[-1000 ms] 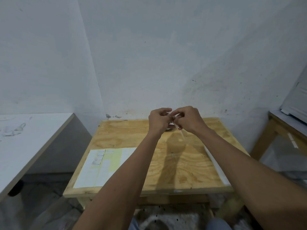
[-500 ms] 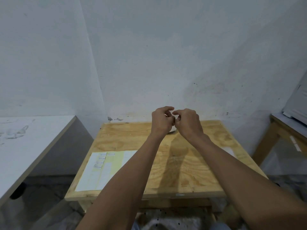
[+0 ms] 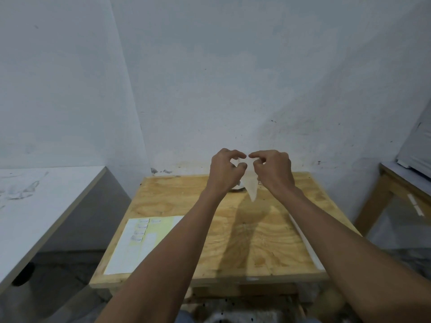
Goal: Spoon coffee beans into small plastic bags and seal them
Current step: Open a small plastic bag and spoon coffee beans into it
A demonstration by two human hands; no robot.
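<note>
Head view, looking forward and down: we see both forearms reaching from the bottom of the frame toward the far edge of a plywood desk (image 3: 268,241) set against a pale wall (image 3: 233,78). At frame centre the left hand (image 3: 225,171) and the right hand (image 3: 274,170) are raised above the desk, their index fingertips nearly meeting. Between them hangs a small translucent plastic bag (image 3: 251,186), its lower corner pointing down over the desk's far part. The right hand has its fingers curled and appears to pinch the bag's upper edge; the left hand also has curled fingers beside that edge, thumb near the plastic — whether it actually grips the bag we cannot tell. We cannot see any contents in the bag.

Partly hidden behind the left wrist, a small rounded object (image 3: 238,188) rests on the desk; its nature is unclear. On the lower left of the desk lies a white and yellow sheet (image 3: 140,245) bearing several small labels. A thin white strip (image 3: 303,238) lies along the right side of the desk, partly under the right forearm. A white surface (image 3: 35,206) occupies the left of the frame, and a second wooden table (image 3: 396,190) stands at the right edge.
</note>
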